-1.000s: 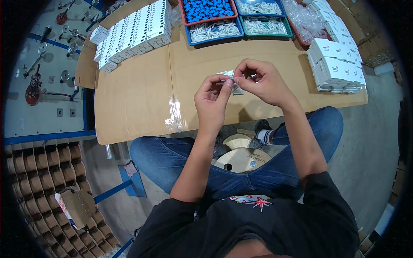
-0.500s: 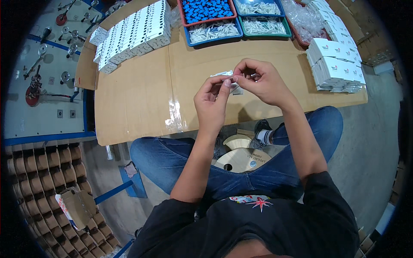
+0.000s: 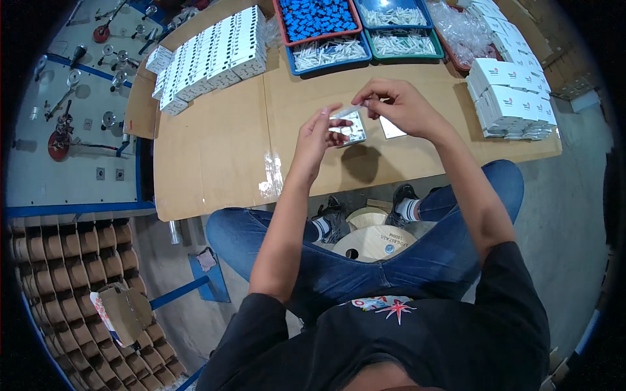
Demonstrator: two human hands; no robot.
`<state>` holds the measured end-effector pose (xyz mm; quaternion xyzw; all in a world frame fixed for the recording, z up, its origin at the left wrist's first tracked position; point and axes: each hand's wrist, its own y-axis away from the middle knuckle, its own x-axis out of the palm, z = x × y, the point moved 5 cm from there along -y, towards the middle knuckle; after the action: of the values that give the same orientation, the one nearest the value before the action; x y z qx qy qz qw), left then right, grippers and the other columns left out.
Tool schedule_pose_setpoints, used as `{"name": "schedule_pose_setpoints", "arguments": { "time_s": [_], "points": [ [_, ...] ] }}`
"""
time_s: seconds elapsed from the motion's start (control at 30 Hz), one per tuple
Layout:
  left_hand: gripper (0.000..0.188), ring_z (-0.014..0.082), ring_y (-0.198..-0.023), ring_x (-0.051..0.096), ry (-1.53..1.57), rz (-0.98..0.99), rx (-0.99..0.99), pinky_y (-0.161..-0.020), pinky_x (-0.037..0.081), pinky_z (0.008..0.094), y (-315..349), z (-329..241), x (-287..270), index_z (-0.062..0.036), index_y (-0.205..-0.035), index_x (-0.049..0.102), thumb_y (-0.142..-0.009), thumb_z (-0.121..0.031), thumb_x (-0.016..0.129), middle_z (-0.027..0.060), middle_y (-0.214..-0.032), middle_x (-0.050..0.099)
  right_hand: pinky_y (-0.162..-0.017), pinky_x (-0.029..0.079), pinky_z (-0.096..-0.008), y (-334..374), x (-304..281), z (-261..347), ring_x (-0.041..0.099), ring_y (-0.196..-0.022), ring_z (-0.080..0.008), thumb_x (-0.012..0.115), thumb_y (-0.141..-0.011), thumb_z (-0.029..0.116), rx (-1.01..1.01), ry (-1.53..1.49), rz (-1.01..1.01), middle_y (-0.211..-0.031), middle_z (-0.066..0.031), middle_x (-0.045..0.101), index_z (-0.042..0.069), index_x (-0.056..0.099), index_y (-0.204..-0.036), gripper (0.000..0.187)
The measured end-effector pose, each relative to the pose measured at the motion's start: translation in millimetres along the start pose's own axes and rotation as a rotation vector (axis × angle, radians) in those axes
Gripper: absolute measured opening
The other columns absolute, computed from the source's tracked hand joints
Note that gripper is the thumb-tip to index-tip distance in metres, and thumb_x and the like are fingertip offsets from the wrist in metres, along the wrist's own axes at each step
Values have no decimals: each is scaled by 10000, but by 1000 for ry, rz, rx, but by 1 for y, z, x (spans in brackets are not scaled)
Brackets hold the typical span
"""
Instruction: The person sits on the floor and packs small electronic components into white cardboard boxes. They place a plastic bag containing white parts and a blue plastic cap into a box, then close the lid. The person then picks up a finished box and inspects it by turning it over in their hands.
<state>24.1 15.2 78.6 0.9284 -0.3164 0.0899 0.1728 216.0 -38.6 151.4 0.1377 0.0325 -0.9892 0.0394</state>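
My right hand (image 3: 403, 109) is over the middle of the cardboard-covered table, thumb and forefinger pinched on a thin clear plastic piece (image 3: 350, 111), seemingly a small bag. Its outline is hard to make out. To its left, my left hand (image 3: 314, 140) has its fingers apart and appears to hold nothing. Just beside those fingers lies a square whitish piece with small metallic parts (image 3: 354, 130). Under my right hand, a flat white plate or card (image 3: 392, 128) is partly covered.
White boxed units (image 3: 215, 62) stand in rows at the far left. Behind are trays of blue parts (image 3: 319, 18) and white plugs (image 3: 329, 53), plus clear plastic bags (image 3: 460, 32). White packs (image 3: 512, 104) are stacked at right. A wooden spool (image 3: 375, 242) sits below the table edge.
My hands have come apart; the left has opened and moved slightly down-left, while the right keeps its pinch. The square piece and the white plate now show on the table below.
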Motion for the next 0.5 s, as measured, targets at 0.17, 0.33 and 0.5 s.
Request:
{"name": "schedule_pose_setpoints", "arguments": {
  "time_s": [0.17, 0.33, 0.5],
  "points": [
    [316, 80, -760, 626, -79, -38, -5, -737, 543, 250, -8, 30, -20, -24, -1302, 685, -1044, -202, 644, 10, -981, 692, -914, 521, -329, -3, 18, -66, 659, -1033, -180, 655, -905, -31, -67, 63, 53, -1069, -71, 707, -3, 714, -1054, 163],
    [297, 51, -764, 587, -283, -136, 122, -700, 503, 224, -12, 53, -27, -14, -1268, 710, -984, -103, 715, 4, -961, 699, -920, 531, -350, 3, 39, -102, 678, -1049, -243, 689, -908, -2, -68, 205, 54, -1062, -115, 707, 3, 709, -1062, 155],
    [266, 46, -784, 588, -508, -184, 201, -712, 501, 223, -7, 53, -21, -7, -1222, 731, -973, -100, 723, 2, -949, 701, -892, 530, -393, 6, 49, -108, 654, -1015, -322, 691, -904, 9, -170, 456, -34, -1031, -141, 698, 23, 714, -1065, 164]
  ]
}}
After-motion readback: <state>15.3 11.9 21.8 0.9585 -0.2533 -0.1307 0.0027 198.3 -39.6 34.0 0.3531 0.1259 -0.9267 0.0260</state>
